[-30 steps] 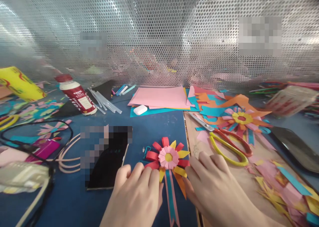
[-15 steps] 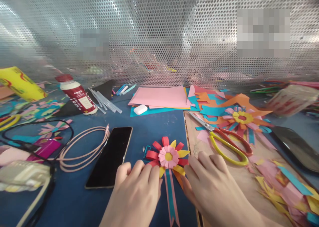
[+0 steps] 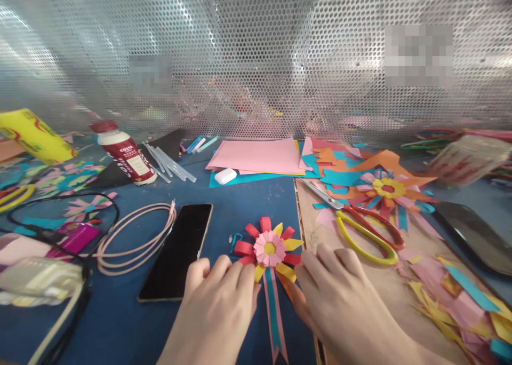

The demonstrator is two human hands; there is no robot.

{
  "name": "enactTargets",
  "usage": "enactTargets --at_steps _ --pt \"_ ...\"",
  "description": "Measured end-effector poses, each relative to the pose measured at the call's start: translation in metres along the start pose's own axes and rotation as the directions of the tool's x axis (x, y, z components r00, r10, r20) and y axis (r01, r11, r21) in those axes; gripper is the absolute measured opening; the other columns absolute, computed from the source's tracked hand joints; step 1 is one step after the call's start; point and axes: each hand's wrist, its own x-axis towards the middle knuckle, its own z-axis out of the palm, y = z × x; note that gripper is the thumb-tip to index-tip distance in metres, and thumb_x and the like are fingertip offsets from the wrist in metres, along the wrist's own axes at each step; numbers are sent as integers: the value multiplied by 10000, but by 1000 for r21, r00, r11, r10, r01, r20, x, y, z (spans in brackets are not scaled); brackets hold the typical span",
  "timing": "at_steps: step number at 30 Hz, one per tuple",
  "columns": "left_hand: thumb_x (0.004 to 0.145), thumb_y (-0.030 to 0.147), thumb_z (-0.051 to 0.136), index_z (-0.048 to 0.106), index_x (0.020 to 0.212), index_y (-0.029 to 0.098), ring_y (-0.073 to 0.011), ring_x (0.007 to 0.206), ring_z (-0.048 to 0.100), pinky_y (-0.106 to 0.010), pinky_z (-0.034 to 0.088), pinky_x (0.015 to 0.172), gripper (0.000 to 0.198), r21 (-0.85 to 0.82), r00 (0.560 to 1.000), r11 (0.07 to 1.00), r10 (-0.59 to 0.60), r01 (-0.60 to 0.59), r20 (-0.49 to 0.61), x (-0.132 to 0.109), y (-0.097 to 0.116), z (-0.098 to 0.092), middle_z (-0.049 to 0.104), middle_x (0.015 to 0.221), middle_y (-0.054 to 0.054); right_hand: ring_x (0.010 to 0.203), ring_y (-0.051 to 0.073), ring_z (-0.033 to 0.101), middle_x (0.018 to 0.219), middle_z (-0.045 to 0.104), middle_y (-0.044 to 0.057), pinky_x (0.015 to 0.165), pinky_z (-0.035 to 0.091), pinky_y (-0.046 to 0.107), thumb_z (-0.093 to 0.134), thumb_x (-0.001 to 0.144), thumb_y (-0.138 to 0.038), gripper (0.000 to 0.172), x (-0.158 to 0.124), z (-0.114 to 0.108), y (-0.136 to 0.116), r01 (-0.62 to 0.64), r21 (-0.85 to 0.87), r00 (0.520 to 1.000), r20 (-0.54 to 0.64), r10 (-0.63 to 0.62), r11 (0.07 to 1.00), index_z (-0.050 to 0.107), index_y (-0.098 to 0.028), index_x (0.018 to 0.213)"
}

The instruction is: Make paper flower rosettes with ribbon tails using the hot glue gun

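A paper flower rosette (image 3: 270,249) lies at the front on the blue table, with a pink pleated centre and red and yellow petals. From its bottom hangs a blue ribbon strip edged in pink (image 3: 274,309), and an orange strip is partly hidden beside it. My left hand (image 3: 220,301) is closed at the flower's lower left, its thumb and fingers at the petals. On the lower right, my right hand (image 3: 340,295) is closed at the petals in the same way. The fingertips of both hands are mostly hidden.
Left of my hands lie a black phone (image 3: 176,253) and a coiled pink cable (image 3: 134,242). Open scissors (image 3: 366,231) and paper scraps (image 3: 456,290) are on the right. Behind are pink paper sheets (image 3: 256,154), a white case (image 3: 225,176) and a bottle (image 3: 124,154).
Both hands stay at the flower in nearly the same pose. The flower has shifted very slightly up and left.
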Motion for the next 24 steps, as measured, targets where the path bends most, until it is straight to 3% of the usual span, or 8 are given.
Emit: enactTargets --at_steps 4,9,14,24 --pt "885 139 447 605 843 215 -178 703 533 -356 237 698 180 3 1000 1000 -17 17 3 0 0 1 593 682 36 669 215 422 637 476 12 600 242 341 607 685 -205 111 5 -5 1 -12 46 1000 -12 13 999 519 -199 618" --pt "868 108 453 602 827 210 -168 673 525 -348 233 675 185 9 999 1000 -1 1 -33 0 1 1 594 667 33 688 205 434 706 511 22 630 258 333 562 778 -182 51 16 -3 0 88 65 996 -7 -88 994 567 -181 728" --pt "853 113 469 612 816 209 -167 678 529 -346 243 688 177 23 1000 1000 0 0 -14 2 1 1 591 660 31 686 203 437 716 548 35 640 251 329 628 747 -178 85 26 8 -2 149 69 989 9 -150 986 580 -168 677" --pt "874 118 448 614 846 208 -170 689 532 -352 248 704 191 15 1000 1000 -22 22 15 1 1 1 596 668 25 666 197 425 670 532 25 631 246 321 616 748 -149 129 26 8 -2 131 118 991 -13 -130 984 566 -172 631"
